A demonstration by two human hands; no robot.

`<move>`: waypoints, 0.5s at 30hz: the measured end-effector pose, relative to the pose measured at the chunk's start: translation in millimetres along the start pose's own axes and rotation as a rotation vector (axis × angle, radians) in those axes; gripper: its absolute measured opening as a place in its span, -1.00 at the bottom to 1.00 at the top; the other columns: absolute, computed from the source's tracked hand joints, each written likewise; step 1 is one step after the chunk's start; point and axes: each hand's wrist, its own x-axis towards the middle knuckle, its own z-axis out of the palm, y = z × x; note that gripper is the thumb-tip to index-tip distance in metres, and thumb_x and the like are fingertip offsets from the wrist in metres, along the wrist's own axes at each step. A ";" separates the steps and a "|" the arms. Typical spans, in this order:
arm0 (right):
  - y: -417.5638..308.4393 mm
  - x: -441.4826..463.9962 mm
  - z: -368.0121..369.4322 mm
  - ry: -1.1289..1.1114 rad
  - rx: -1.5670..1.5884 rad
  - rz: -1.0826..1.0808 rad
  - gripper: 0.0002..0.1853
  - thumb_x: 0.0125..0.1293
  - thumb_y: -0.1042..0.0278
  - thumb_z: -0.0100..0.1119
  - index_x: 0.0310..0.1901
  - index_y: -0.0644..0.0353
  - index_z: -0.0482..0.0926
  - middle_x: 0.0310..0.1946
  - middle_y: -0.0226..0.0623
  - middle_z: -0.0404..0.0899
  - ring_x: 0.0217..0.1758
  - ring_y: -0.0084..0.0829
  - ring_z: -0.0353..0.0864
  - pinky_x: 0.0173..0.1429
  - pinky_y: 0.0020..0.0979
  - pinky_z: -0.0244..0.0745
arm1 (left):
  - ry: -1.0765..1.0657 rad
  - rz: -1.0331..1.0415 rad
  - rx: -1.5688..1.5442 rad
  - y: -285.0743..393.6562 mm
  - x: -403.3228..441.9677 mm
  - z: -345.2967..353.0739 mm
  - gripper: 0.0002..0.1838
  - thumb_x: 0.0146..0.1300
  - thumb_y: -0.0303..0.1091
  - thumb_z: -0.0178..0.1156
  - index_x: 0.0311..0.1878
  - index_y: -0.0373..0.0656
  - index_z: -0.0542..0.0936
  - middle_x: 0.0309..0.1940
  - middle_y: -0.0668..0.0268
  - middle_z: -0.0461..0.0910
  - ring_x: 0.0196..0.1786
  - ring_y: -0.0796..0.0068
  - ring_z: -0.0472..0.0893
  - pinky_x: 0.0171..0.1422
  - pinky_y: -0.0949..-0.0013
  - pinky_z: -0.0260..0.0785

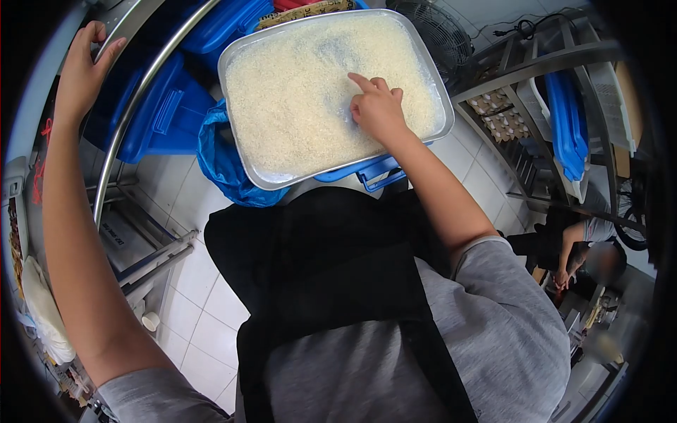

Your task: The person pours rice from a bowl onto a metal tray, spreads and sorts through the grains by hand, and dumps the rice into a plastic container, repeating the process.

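Observation:
A large metal tray (pixel 450 121) full of pale, rice-like grains (pixel 282 99) rests on a blue container (pixel 377 171). Over the right half of the grains is my right hand (pixel 379 106), its index finger stretched out and the other fingers partly curled, with nothing visible in it. Near the fingers, thin patches let the tray's bottom show through. My left hand (pixel 86 67) is raised at the upper left beside a metal edge (pixel 127 28). Its fingers are bent and the thumb stands apart; I see no object in it.
A curved metal rail (pixel 134 113) runs beside blue bins (pixel 166 113) on the left. Below the tray's left corner hangs a blue bag (pixel 226 166). A fan (pixel 430 35) and a shelving rack (pixel 564 56) stand right. Another person (pixel 575 243) is at the far right.

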 end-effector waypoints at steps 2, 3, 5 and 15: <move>-1.9 2.8 5.1 -0.041 -0.105 -0.033 -0.93 -0.03 0.37 0.31 -0.45 0.10 0.69 0.29 -0.58 0.43 0.19 -0.30 0.39 0.03 -0.09 0.22 | 0.009 0.017 -0.004 2.2 -0.6 -0.7 -0.61 0.29 -0.08 0.27 -0.19 -0.19 0.36 -0.33 0.26 0.39 -0.35 0.38 0.40 -0.20 0.35 0.33; -1.0 1.4 8.5 -0.033 -0.108 -0.038 -0.93 -0.03 0.37 0.31 -0.45 0.10 0.69 0.29 -0.58 0.43 0.19 -0.30 0.39 0.03 -0.09 0.22 | 0.025 0.024 -0.017 3.5 -1.2 -0.4 -0.62 0.29 -0.10 0.27 -0.19 -0.18 0.36 -0.33 0.23 0.40 -0.30 0.29 0.42 -0.17 0.32 0.34; 2.5 -1.3 16.2 0.026 -0.115 -0.073 -0.95 -0.06 0.40 0.30 -0.49 0.11 0.65 0.24 -0.54 0.47 0.17 -0.30 0.41 -0.01 -0.09 0.23 | 0.074 0.069 -0.035 5.4 -0.9 0.3 -0.62 0.24 -0.14 0.31 -0.17 -0.20 0.38 -0.30 0.17 0.43 -0.25 0.18 0.45 -0.12 0.27 0.35; -138.7 174.7 -72.4 0.669 0.630 -0.496 -0.89 0.08 0.37 0.30 -0.36 0.13 0.59 0.00 -0.25 0.56 0.07 -0.10 0.48 0.15 -0.15 0.37 | 0.164 -0.004 -0.071 25.2 -5.1 -12.2 -0.59 0.08 -0.27 0.40 -0.28 -0.23 0.34 -0.35 0.12 0.38 -0.27 0.04 0.42 -0.16 0.16 0.30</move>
